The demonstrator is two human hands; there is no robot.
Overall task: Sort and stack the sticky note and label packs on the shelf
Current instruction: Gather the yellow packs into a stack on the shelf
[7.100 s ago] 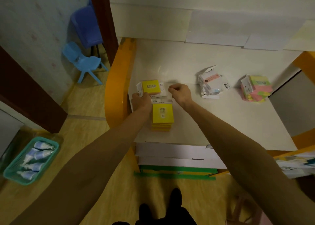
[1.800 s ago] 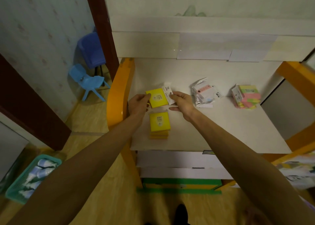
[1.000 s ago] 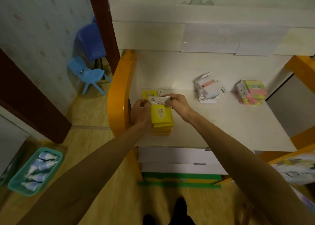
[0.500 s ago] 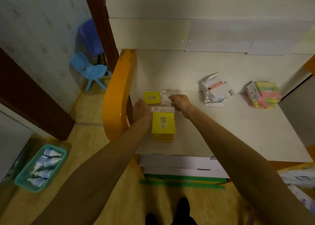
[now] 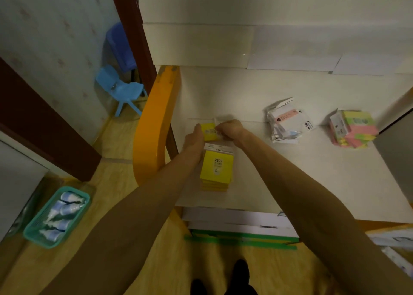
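A stack of yellow sticky note packs (image 5: 216, 171) lies near the left front of the white shelf (image 5: 312, 178), its top pack marked 2207. Just behind it is a single yellow sticky note pack (image 5: 209, 132) with a white header. My left hand (image 5: 194, 138) holds its left edge, though the fingers are mostly hidden. My right hand (image 5: 228, 129), fingers curled, pinches its right side. Further right lie a heap of white label packs (image 5: 288, 122) and a pile of pink-and-green sticky note packs (image 5: 354, 129).
An orange curved side panel (image 5: 152, 138) bounds the shelf on the left. Flat white boxes (image 5: 237, 223) sit below the shelf's front edge. On the floor to the left are a teal basket of bottles (image 5: 55, 216) and a small blue chair (image 5: 123, 90).
Over the last second both hands set a yellow pack on top of the stack, then moved back to the single yellow pack behind it and took hold of it.
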